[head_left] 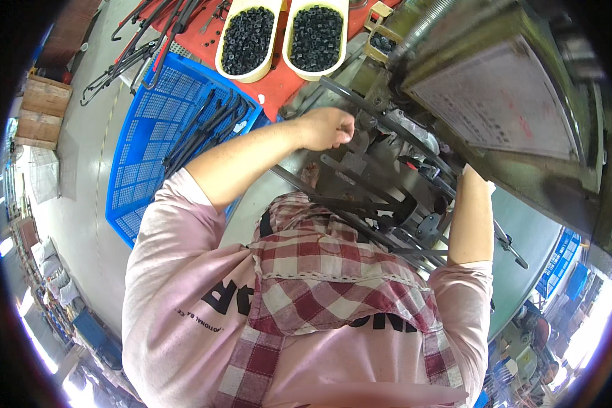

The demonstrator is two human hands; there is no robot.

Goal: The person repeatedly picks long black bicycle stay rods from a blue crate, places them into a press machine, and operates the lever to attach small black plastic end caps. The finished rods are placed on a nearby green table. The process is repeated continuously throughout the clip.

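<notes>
My left hand (328, 128) is closed, its fingers curled in, in front of the machine; whatever they may hold is too small or hidden to make out. Just beyond it, a long dark metal tube (362, 103) slants down to the right through the work area. My right hand (466, 175) is beside the machine, next to the lower right stretch of that tubing; its fingers are mostly hidden. Between my arms, several dark metal bars (357, 204) of a frame cross above my lap. Two cream tubs (277, 34) of small black parts stand beyond my left hand.
A large machine housing with a pale panel (503, 95) looms over the right side. To the left, a blue plastic crate (139, 149) holds several dark bent rods (207, 129). More rods (132, 61) lie at the edge of the red-covered table (196, 35). A small bin (383, 45) sits beside the tubs.
</notes>
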